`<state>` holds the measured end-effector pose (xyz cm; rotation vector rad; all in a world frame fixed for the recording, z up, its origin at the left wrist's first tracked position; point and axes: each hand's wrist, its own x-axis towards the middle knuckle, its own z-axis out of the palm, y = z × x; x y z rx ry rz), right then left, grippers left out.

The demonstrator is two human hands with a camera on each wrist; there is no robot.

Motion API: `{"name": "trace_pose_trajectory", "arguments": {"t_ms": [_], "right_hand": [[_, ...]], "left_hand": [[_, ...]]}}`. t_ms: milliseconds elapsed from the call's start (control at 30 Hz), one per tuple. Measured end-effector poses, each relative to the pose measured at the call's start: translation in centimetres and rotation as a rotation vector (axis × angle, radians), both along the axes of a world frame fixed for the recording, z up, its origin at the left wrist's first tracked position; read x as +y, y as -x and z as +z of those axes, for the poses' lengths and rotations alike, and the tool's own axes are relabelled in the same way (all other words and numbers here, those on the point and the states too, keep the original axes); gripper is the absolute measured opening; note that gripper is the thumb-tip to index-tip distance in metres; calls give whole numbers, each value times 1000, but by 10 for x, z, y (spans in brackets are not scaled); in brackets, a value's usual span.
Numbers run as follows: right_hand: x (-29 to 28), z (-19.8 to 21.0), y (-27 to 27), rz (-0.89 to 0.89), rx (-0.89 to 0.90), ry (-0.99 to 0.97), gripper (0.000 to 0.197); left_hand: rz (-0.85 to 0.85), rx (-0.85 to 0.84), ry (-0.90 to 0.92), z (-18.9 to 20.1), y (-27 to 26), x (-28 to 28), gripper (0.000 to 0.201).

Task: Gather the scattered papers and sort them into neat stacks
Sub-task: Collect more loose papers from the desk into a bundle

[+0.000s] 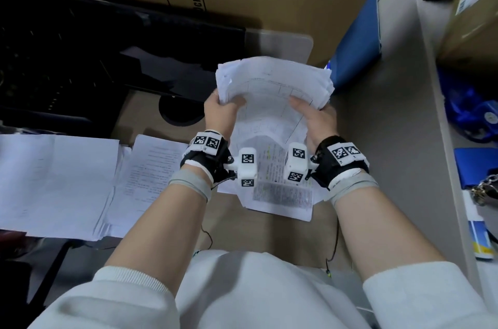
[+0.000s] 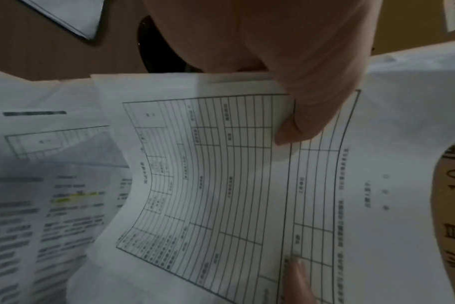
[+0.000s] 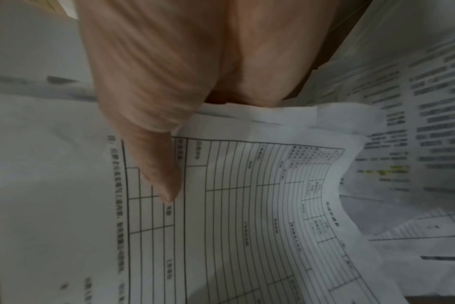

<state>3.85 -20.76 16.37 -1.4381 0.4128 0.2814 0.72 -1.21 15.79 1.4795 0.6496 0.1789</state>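
Both hands are holding the paper bundle (image 1: 272,80), left hand (image 1: 219,110) and right hand (image 1: 319,118) clamped on opposite sides; the loose printed sheet (image 1: 283,194) is lying below the grip, on the surface (image 1: 377,140).

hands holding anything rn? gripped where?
Both. Left hand and right hand grip a sheaf of papers by its opposite side edges, thumbs on the top sheet.
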Motion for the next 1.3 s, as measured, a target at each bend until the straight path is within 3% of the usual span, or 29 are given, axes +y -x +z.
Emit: {"name": "trace_pose_trajectory", "arguments": {"t_ms": [100,200,300,367,500,567,700,867,933,1000,1067,1167,1267,1300], "right_hand": [[0,-16,17,43,70,136,19],[-3,-50,41,173,228,299,25],[-3,-69,45,134,278,323,29],[-2,-70,40,105,233,332,25],[2,-69,36,95,200,330,27],[5,-66,40,139,212,328,32],[18,-54,50,236,197,354,21],[36,-41,59,207,153,375,23],[42,-35,63,189,133,361,20],[52,-28,71,209,111,359,16],[65,-24,77,235,94,341,13],[81,-18,87,313,62,320,18],[93,-12,95,521,-28,239,43],[97,-10,100,617,-65,195,54]], "left_hand": [[-88,168,-22,-27,18,-2,10],[-202,411,-88,-64,45,-5,22],[-167,380,-121,-75,52,-6,22],[-139,348,-89,-70,49,-6,30],[-107,261,36,-62,40,1,24],[-47,208,102,-60,40,8,27],[-18,122,146,-47,42,24,11],[-243,232,-2,-49,61,53,40],[-286,182,-9,-50,71,58,52],[-320,105,-44,-47,81,59,81],[-362,44,-114,-48,85,60,96],[-442,65,-165,-40,97,62,78],[-320,88,158,-24,110,57,30],[-268,86,284,-21,114,57,33]]}}
